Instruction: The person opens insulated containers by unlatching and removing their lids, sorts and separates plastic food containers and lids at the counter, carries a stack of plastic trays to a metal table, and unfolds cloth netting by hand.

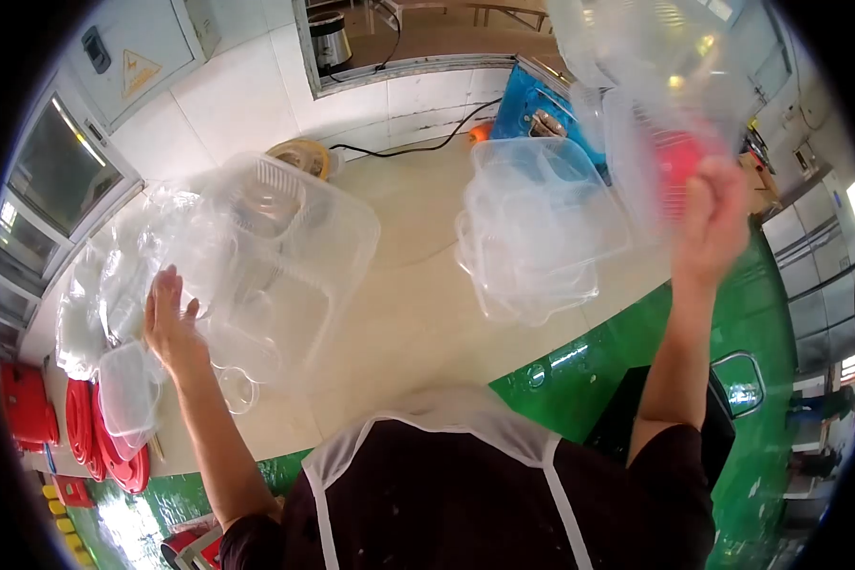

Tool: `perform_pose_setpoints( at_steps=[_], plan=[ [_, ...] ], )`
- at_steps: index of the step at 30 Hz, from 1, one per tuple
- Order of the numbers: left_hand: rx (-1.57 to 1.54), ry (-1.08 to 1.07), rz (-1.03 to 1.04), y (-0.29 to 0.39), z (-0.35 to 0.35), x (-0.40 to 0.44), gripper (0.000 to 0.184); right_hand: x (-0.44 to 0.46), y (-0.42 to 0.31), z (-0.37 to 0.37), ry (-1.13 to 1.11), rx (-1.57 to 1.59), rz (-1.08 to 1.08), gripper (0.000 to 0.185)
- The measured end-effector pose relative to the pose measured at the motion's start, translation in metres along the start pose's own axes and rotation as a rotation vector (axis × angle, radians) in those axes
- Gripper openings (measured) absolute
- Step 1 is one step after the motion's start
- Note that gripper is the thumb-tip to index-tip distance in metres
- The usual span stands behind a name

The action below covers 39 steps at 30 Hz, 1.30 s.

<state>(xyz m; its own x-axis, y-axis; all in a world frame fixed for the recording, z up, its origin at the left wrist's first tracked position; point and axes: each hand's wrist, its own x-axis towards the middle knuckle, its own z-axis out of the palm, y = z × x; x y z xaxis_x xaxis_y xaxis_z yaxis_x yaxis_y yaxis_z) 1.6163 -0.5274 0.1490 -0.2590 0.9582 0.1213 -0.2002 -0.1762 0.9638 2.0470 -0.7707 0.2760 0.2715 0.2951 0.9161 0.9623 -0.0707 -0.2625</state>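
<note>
My right hand (717,218) is raised at the right, its fingers closed on a clear plastic food container (636,57), both blurred by motion. Something pinkish red (679,161) shows through the plastic by the fingers; I cannot make out what it is. Fingers stretched out, my left hand (169,323) is against the left side of a large pile of clear plastic trays (299,256) on the counter. Between the two hands lies a loose stack of clear compartment trays or lids (537,233), piled unevenly.
Clear plastic bags (114,275) lie along the window at left. Red lids (128,465) and a translucent tub (130,394) sit at the counter's left end. A black cable (418,149) runs along the wall to a blue tray (541,104). Green floor (627,332) borders the counter (408,285).
</note>
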Motion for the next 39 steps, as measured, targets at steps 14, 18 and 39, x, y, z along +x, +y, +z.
perform_pose_setpoints(
  at_steps=[14,18,39],
  plan=[
    [-0.377,-0.142,-0.340,-0.022,0.036,-0.007,0.053,-0.088,0.088,0.013,-0.675,-0.375,-0.444,0.028],
    [-0.372,-0.203,-0.364,-0.022,0.059,-0.015,0.047,-0.081,0.047,-0.012,-0.607,-0.339,-0.293,0.039],
    [-0.165,-0.319,-0.382,-0.059,0.045,-0.011,0.043,-0.086,0.055,0.034,-0.822,-0.279,-0.517,0.009]
  ],
)
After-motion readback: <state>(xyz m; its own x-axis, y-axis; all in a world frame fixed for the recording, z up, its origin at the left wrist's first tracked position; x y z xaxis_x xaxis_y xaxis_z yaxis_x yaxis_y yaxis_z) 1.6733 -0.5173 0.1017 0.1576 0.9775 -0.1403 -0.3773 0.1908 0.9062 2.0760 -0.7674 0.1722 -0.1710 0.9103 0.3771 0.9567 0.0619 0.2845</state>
